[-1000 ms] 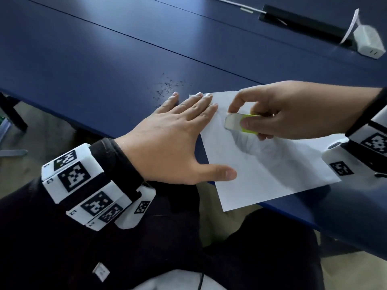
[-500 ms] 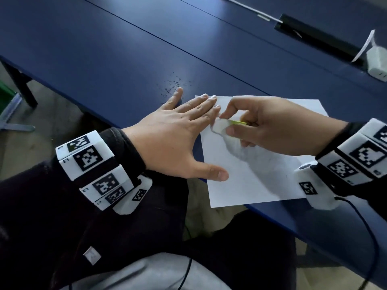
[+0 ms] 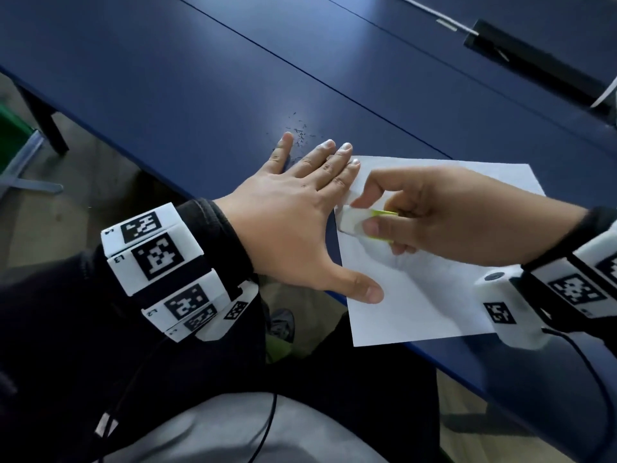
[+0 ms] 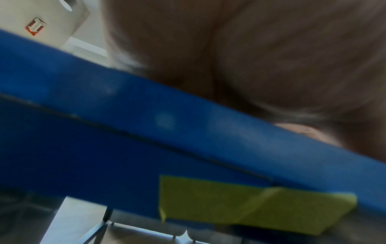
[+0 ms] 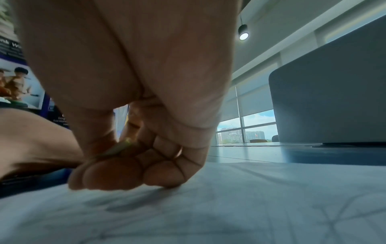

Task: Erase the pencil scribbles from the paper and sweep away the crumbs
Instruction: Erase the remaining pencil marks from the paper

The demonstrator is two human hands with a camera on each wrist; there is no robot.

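Observation:
A white sheet of paper (image 3: pixel 424 302) lies at the near edge of the blue table (image 3: pixel 200 88), with faint grey pencil marks (image 3: pixel 410 262) across its middle. My left hand (image 3: pixel 300 208) lies flat with straight fingers, pressing the paper's left edge, thumb on the sheet. My right hand (image 3: pixel 417 212) pinches a white eraser with a yellow-green sleeve (image 3: pixel 360 222) and holds its tip on the paper near the left edge. In the right wrist view the curled fingers (image 5: pixel 129 170) touch the paper (image 5: pixel 229 206). Dark crumbs (image 3: pixel 300 132) lie on the table beyond my left fingertips.
A black slot (image 3: pixel 534 61) with a white cable (image 3: pixel 604 91) runs along the table's far right. The table's near edge cuts diagonally under my left wrist; floor and a table leg (image 3: pixel 46 121) show at left. A yellow sticky note (image 4: pixel 250 203) hangs under the table edge.
My right hand has slid the eraser leftward and down the sheet, close to my left hand. The left hand keeps pressing the paper in the same spot.

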